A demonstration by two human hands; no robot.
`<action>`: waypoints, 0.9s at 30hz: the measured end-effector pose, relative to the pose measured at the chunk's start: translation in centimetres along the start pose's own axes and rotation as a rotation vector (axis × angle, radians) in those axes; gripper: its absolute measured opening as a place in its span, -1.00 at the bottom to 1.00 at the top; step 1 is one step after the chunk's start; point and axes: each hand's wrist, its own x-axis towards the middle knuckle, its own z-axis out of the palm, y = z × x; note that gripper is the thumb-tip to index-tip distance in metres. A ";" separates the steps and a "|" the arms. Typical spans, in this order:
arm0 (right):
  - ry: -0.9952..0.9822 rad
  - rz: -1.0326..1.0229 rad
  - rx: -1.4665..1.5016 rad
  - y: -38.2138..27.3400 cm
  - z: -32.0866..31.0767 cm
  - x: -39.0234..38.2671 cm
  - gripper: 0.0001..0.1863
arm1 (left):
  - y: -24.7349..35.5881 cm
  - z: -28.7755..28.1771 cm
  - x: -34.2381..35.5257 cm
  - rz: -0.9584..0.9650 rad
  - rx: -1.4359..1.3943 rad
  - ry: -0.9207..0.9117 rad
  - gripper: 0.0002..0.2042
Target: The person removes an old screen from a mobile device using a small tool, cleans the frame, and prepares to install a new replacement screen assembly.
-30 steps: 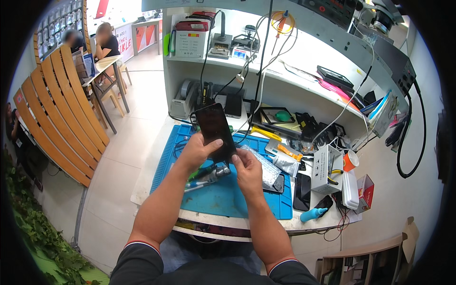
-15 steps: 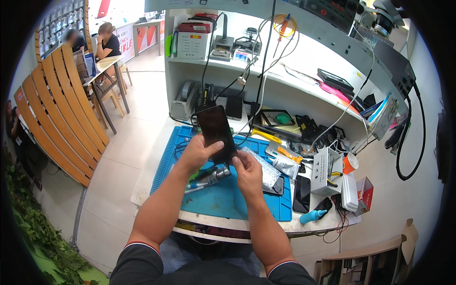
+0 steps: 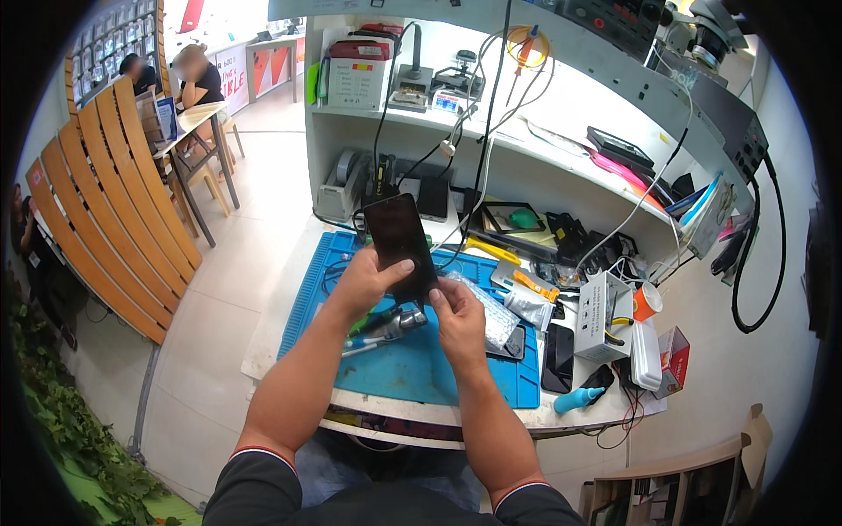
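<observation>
Between my two hands is a smartphone (image 3: 400, 230) with a dark screen, tilted and raised above a blue work mat (image 3: 395, 373). My left hand (image 3: 367, 279) grips its left side, thumb lying across the lower screen. At the phone's lower right corner, my right hand (image 3: 458, 317) holds the edge with thumb and fingers. Beneath the hands, several pen-like tools (image 3: 386, 329) lie on the mat, partly covered by my left hand. Bubble wrap (image 3: 487, 311) rests just right of my right hand, over another phone (image 3: 510, 344).
To the right are a black phone (image 3: 557, 358), a white box (image 3: 602, 317) with pliers, an orange cup (image 3: 646, 302) and a light-blue bottle (image 3: 577, 400). A yellow-handled tool (image 3: 491, 249) lies behind the mat. Cables hang before the shelf (image 3: 544, 145). Two people sit at a far table (image 3: 189, 123).
My hands and the phone stay almost exactly where they were. In the background, the seated people have shifted their heads slightly.
</observation>
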 end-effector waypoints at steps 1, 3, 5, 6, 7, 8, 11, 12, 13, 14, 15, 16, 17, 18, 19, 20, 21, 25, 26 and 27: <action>0.000 0.000 0.003 0.1 0.0 0.0 -0.76 | -0.1 0.0 0.0 0.006 -0.002 0.003 -0.67; 0.001 0.001 0.003 0.1 0.1 0.0 -0.76 | -0.2 -0.1 0.0 0.018 -0.005 0.009 -0.66; 0.006 0.003 -0.004 0.1 0.1 0.0 -0.76 | 0.0 0.0 -0.1 -0.004 -0.006 0.009 -0.69; 0.002 0.002 -0.004 0.2 0.0 0.0 -0.76 | 0.1 0.0 -0.2 -0.015 -0.006 0.009 -0.70; -0.003 0.000 -0.005 0.3 -0.1 0.1 -0.76 | 0.1 0.1 -0.1 -0.016 -0.005 0.008 -0.70; -0.007 -0.002 -0.005 0.4 -0.1 0.1 -0.76 | 0.1 0.1 -0.1 -0.018 -0.004 0.008 -0.70; -0.004 -0.012 -0.003 0.3 -0.1 0.0 -0.76 | 0.0 0.0 -0.2 -0.012 -0.018 0.012 -0.67; -0.002 -0.011 -0.006 0.2 0.0 0.0 -0.76 | 0.0 -0.1 -0.2 -0.009 -0.025 0.015 -0.66; 0.001 -0.012 -0.011 0.1 0.0 0.0 -0.76 | 0.0 -0.1 -0.1 -0.015 -0.017 0.015 -0.66; 0.004 -0.012 -0.016 0.1 0.0 0.0 -0.77 | 0.1 0.0 -0.1 -0.022 -0.009 0.015 -0.66; 0.006 -0.009 -0.011 0.1 0.0 0.0 -0.76 | 0.1 0.0 -0.1 -0.029 -0.001 0.015 -0.66; 0.006 -0.008 -0.004 0.1 0.0 0.0 -0.76 | 0.0 -0.1 -0.1 -0.020 0.003 0.015 -0.66; 0.007 -0.006 0.003 0.1 0.0 0.0 -0.76 | -0.2 -0.2 0.0 -0.011 0.007 0.016 -0.65; -0.003 0.002 0.000 0.1 0.0 0.0 -0.74 | -0.3 -0.2 0.1 -0.002 0.012 0.016 -0.65; -0.010 0.011 -0.004 0.1 -0.1 0.0 -0.72 | -0.3 -0.1 0.0 0.001 0.009 0.015 -0.65; -0.018 0.021 -0.007 0.1 -0.2 0.0 -0.70 | -0.2 0.0 0.0 0.003 0.006 0.015 -0.65; -0.012 0.014 -0.003 0.2 -0.2 0.0 -0.72 | -0.1 0.0 0.0 0.006 0.004 0.014 -0.65; 0.003 -0.002 -0.007 0.1 0.0 0.0 -0.75 | -0.3 -0.2 0.0 -0.009 0.004 0.011 -0.65; 0.005 -0.004 -0.014 0.0 0.1 0.0 -0.75 | -0.3 -0.3 0.0 -0.021 0.013 0.011 -0.65; 0.004 -0.006 -0.011 0.1 0.1 0.1 -0.75 | -0.3 -0.3 0.1 -0.033 0.022 0.010 -0.65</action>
